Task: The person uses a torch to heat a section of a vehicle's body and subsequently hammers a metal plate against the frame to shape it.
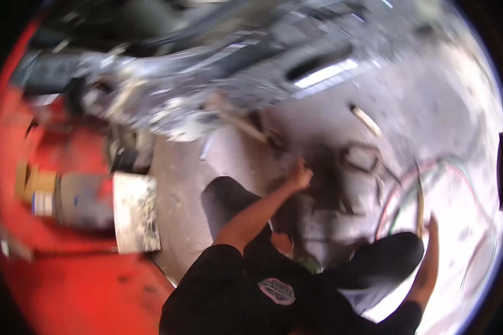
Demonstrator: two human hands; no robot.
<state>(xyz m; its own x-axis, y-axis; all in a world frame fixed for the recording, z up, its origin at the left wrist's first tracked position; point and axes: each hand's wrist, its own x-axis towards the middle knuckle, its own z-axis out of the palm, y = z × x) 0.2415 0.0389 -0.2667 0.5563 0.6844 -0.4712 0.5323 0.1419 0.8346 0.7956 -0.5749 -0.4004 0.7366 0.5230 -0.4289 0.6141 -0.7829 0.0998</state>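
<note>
My left hand (303,177) reaches out over the floor in front of my knees. Its fingers are closed, and a small dark tip shows at them; what it is I cannot make out. Off to the right, beyond my right knee, hangs my right hand (432,224), smeared by motion so its fingers do not show. A thin yellowish-brown rod (420,204) stands beside it, and whether the hand touches it is unclear. Ahead of my left hand is a blurred tan bar (246,125) with a dark end. To its right lies a dark bent metal piece (362,159).
Across the top stretches a large, dirty grey metal vehicle part (207,67). Red and green hoses (455,162) loop over the floor at right. A short pale stick (365,120) lies farther off. At left, a red surface (95,279) carries a stained white board (136,213) and a cardboard box (36,181).
</note>
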